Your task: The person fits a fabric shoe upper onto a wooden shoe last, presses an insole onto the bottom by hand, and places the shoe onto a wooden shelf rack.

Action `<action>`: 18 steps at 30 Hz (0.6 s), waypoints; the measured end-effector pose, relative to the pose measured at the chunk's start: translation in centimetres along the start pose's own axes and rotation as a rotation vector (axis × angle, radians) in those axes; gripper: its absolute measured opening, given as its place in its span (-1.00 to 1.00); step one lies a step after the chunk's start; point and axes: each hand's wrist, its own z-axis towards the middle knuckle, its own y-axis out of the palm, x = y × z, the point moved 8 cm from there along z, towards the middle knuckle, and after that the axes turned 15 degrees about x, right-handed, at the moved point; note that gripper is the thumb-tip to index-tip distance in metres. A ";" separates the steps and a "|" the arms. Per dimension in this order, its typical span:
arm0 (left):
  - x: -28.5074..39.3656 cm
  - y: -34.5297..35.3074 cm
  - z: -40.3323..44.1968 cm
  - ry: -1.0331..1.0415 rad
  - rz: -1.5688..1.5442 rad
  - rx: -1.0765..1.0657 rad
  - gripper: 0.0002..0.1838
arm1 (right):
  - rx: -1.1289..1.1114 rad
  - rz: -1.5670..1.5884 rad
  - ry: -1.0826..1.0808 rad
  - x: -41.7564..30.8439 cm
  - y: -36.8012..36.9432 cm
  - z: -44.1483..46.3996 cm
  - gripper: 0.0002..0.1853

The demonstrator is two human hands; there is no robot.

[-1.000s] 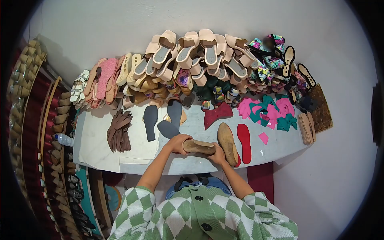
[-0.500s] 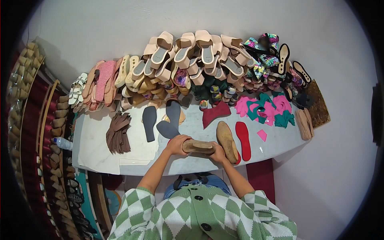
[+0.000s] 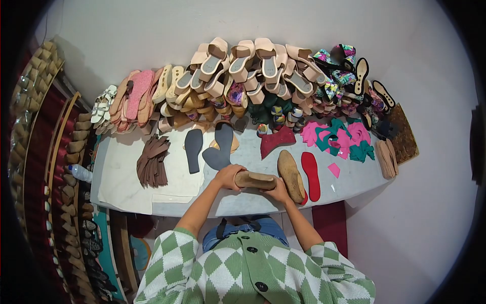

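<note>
A worn brown shoe last (image 3: 254, 180) is held sideways between both hands over the table's front edge. My left hand (image 3: 229, 177) wraps its left end, and my right hand (image 3: 277, 191) grips the right end. Just right of my right hand a second brown last (image 3: 290, 176) lies on the table, with a bit of red showing beneath it. Beside that is a flat red sole (image 3: 311, 176). Dark grey soles (image 3: 223, 147) lie beyond my left hand, and a dark red piece (image 3: 277, 142) lies beyond the held last.
Piled sandals (image 3: 263, 61) line the table's (image 3: 177, 209) back. Brown strips (image 3: 153, 162) lie left; pink and green pieces (image 3: 338, 137), tan soles (image 3: 387, 159) and a brown board (image 3: 402, 134) are at right. Shelves of lasts (image 3: 73, 202) and a bottle (image 3: 80, 173) stand at left.
The held last has shifted slightly in view and turned a little, with both hands still on it. The whole view has moved slightly.
</note>
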 end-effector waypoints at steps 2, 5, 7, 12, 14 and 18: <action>0.3 0.0 -0.5 0.035 0.012 0.053 -0.21 | 0.029 -0.050 -0.032 -1.5 -0.7 -0.2 -0.38; 0.1 0.1 -0.7 0.047 -0.001 0.093 -0.23 | 0.084 -0.051 -0.031 0.0 -0.3 -0.6 -0.37; 0.1 0.2 -0.9 0.042 0.015 0.098 -0.23 | 0.079 -0.045 -0.004 -0.2 -0.4 -0.6 -0.38; 0.5 -0.3 -1.1 0.081 -0.007 0.099 -0.13 | -0.084 0.058 0.104 -0.7 -0.8 -0.3 -0.32; 0.4 -0.7 -1.5 0.075 -0.037 0.100 -0.09 | -0.097 0.252 0.185 -1.4 -1.5 -0.4 -0.29; -1.2 -2.6 -3.3 0.005 0.036 0.238 -0.34 | -0.177 0.373 0.232 -2.6 -2.1 0.8 -0.45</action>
